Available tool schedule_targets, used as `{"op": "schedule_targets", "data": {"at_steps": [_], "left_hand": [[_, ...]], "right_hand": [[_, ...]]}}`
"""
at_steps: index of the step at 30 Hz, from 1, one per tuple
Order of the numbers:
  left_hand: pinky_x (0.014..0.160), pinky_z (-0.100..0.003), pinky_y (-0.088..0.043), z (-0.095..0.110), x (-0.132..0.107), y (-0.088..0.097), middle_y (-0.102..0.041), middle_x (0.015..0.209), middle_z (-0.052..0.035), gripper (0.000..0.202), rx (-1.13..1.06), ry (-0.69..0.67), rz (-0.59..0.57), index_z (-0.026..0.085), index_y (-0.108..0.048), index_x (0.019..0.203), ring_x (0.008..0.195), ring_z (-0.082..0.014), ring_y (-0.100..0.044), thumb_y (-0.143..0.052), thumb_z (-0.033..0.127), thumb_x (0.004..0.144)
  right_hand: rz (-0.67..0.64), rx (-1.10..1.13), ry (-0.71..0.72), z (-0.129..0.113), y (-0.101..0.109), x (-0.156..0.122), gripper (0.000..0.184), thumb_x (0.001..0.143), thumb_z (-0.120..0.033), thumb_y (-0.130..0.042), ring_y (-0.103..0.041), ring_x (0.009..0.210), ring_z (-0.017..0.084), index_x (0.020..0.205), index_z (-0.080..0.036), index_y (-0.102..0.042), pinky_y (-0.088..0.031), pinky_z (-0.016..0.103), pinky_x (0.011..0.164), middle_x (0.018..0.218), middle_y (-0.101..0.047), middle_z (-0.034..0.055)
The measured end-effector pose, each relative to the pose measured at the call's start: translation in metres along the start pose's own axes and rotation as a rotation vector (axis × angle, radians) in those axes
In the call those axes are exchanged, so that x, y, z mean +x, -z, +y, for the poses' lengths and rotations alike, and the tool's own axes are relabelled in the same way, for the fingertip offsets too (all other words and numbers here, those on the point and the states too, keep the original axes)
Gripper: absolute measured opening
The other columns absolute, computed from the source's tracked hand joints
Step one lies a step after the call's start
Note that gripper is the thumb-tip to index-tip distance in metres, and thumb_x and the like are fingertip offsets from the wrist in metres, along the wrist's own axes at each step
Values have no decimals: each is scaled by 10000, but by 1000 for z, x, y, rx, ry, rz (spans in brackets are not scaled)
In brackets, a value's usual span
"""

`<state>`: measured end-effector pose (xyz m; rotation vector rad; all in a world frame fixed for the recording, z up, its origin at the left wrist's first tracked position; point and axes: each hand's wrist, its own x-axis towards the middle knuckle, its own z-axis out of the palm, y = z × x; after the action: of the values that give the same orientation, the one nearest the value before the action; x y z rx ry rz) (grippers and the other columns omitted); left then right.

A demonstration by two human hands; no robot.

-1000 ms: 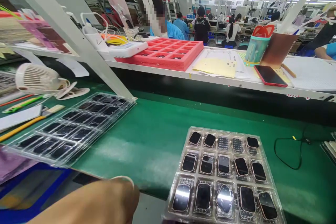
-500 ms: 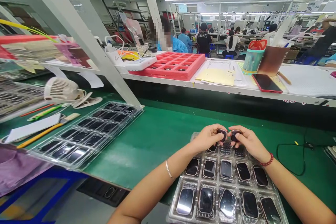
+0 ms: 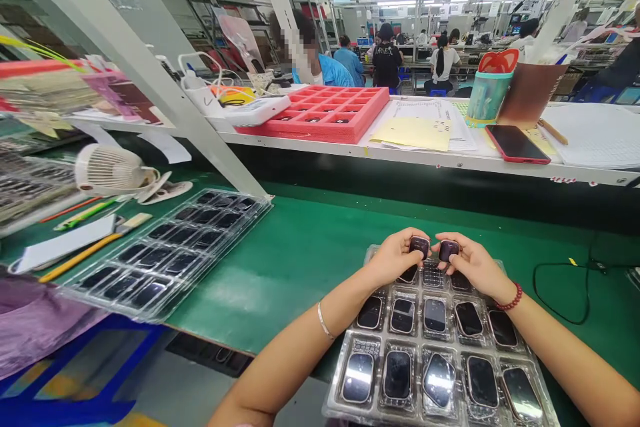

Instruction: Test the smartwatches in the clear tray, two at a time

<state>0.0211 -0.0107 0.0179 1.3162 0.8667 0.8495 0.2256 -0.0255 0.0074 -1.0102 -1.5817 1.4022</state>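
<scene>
Head-worn view, facing forward and down, close above the left hand (image 3: pixel 395 257) and right hand (image 3: pixel 475 267)

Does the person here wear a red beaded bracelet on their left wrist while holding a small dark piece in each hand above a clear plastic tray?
No: the head view shows the red beaded bracelet on the right wrist. The rest stands: the left hand and the right hand each hold a small dark piece above the clear plastic tray.

Free room: green desk (image 3: pixel 295 260) between left plastic tray (image 3: pixel 167 257) and right plastic tray (image 3: pixel 435 373)
In the way: white shelf post (image 3: pixel 165 100), shelf edge (image 3: pixel 400 157) along the far side
</scene>
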Motion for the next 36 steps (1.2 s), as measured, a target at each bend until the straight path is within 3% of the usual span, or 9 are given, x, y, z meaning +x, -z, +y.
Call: {"op": "schedule_targets", "data": {"at_steps": [6, 13, 16, 19, 21, 36], "left_hand": [[676, -263, -473, 4, -3, 0, -648, 829, -32, 337, -11, -4, 16, 146, -578, 1036, 658, -105, -582, -632, 123, 704], [628, -237, -452, 6, -2, 5, -602, 1196, -124, 587, -159, 58, -4, 199, -481, 1341, 867, -175, -637, -641, 355, 798], [617, -241, -446, 4, -1, 7, -615, 1137, -112, 627, -165, 61, -26, 195, -493, 1338, 807, -161, -635, -674, 393, 772], [581, -232, -427, 3, 0, 7, -632, 945, -70, 640, -126, 36, -43, 177, -491, 1335, 731, -145, -624, -687, 383, 761], [560, -222, -410, 2, 0, 7, -615, 821, -38, 631, -98, 34, -72, 167, -480, 1337, 679, -128, -606, -680, 367, 773], [540, -216, -392, -2, 2, 8, -574, 840, -22, 560, -79, 24, -132, 162, -499, 1247, 661, -118, -603, -690, 374, 765]], "right_hand": [[-4, -5, -14, 2, -1, -2, 375, 845, -244, -575, -672, 755, 160, 1214, -196, -531, -575, 334, 646, 1112, -643, 106], [-20, 181, -83, 6, 6, 3, 560, 864, -338, -597, -657, 904, 172, 1394, -253, -437, -584, 351, 752, 1289, -568, 99], [-32, 219, -107, 5, 10, 3, 572, 844, -335, -643, -658, 820, 150, 1375, -225, -462, -575, 315, 721, 1118, -639, 78], [-36, 199, -104, 4, 11, 3, 512, 839, -339, -658, -622, 667, 123, 1304, -181, -516, -550, 286, 651, 848, -656, 30], [-51, 179, -95, 4, 12, 2, 487, 830, -340, -669, -579, 601, 109, 1266, -170, -534, -528, 279, 619, 770, -631, 5], [-110, 126, -79, 9, 13, 4, 511, 795, -394, -691, -490, 524, 96, 1235, -188, -532, -468, 255, 539, 691, -561, -21]]}}
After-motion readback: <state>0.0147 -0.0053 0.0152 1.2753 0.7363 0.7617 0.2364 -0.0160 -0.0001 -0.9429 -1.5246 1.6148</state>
